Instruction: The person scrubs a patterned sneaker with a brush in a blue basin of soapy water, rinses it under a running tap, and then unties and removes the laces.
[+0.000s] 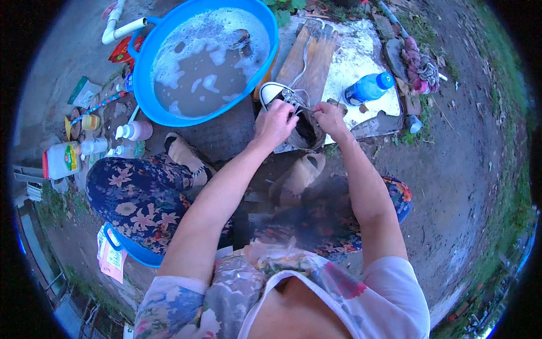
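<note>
A dark canvas sneaker with a white toe cap (pixel 272 92) rests at the near end of a wooden board (pixel 313 56), toe pointing away and to the left. My left hand (pixel 275 122) is closed at the shoe's left side, by the lacing; its fingertips partly hide the eyelets. To the right of the shoe, my right hand (pixel 331 119) pinches a greyish shoelace (pixel 305 107) drawn from the lacing. Another stretch of lace (pixel 306 56) trails up the board. The shoe's dark opening (pixel 306 133) faces me.
A blue basin (pixel 148 101) of murky, foamy water stands at the far left, with a dark object in it. A blue bottle (pixel 370 88) is on the white slab (pixel 355 56). Several bottles, including a pink-white one (pixel 135 131), stand left. Wrung cloth (pixel 420 68) lies far right.
</note>
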### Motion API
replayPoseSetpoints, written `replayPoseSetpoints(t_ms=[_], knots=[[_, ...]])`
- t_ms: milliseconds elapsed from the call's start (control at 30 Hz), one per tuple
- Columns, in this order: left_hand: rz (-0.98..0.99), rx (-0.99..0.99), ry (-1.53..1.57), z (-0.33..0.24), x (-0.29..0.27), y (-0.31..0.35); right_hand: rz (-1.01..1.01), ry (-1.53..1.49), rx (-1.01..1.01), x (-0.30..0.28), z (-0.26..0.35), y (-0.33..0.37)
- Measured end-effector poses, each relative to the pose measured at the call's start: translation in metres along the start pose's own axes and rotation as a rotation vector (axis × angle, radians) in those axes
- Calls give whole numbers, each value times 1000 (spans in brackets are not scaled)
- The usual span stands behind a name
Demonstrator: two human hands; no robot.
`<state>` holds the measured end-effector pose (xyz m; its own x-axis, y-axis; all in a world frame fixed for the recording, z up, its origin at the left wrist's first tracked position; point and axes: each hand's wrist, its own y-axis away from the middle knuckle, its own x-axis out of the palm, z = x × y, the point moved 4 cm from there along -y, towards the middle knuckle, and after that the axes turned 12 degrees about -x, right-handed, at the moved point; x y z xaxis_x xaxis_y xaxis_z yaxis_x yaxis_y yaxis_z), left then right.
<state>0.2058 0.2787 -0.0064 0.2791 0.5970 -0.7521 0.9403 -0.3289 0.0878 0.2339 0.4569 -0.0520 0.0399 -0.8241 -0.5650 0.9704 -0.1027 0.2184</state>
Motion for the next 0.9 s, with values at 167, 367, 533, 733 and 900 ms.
replayPoseSetpoints(t_ms=[167, 367, 533, 733, 900], knots=[[143, 16, -196, 3, 32, -14, -55, 14, -22, 0, -8, -4], [200, -59, -231, 85, -34, 32, -53, 53, -6, 5, -8, -2], [1, 116, -2, 21, -13, 10, 0, -41, 19, 4, -11, -3], [139, -119, -239, -5, 39, -14, 58, -101, 32, 1, 3, 1], [246, -40, -411, 37, -19, 18, -56, 32, -26, 1, -9, -3]])
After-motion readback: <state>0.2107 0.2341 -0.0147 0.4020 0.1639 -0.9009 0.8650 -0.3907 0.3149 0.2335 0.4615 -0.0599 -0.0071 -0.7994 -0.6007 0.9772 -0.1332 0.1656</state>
